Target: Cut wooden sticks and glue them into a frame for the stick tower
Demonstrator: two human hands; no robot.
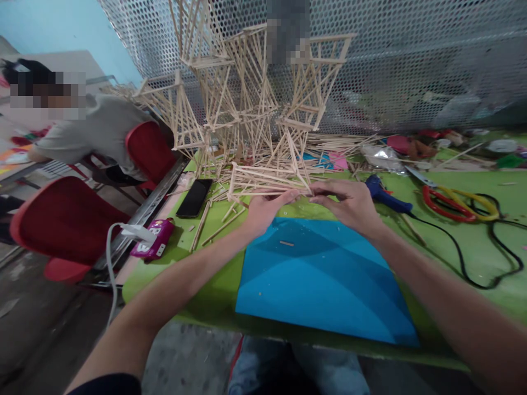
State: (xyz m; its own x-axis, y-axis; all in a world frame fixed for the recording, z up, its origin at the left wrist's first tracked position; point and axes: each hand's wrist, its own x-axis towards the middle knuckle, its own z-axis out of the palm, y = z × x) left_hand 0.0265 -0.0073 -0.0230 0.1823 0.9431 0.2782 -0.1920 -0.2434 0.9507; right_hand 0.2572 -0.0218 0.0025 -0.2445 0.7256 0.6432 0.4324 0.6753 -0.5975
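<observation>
A small frame of thin wooden sticks (pixel 263 181) is held above the far edge of a blue sheet (pixel 321 280). My left hand (pixel 267 208) is closed on its lower stick, with thumb and fingers near the right end. At that right corner, the fingertips of my right hand (pixel 346 200) pinch the joint where several sticks meet. Whether a separate small piece is between those fingertips cannot be made out. One short stick piece (pixel 287 243) lies on the blue sheet. A blue glue gun (pixel 387 195) rests just right of my right hand.
Tall stick structures (pixel 247 82) stand at the back against a perforated metal panel (pixel 395 71). Scissors (pixel 448 203) and a black cord lie right. A phone (pixel 195 198) and a purple power socket (pixel 154 240) are left. Beyond, a person (pixel 90 126) sits among red chairs (pixel 53 219).
</observation>
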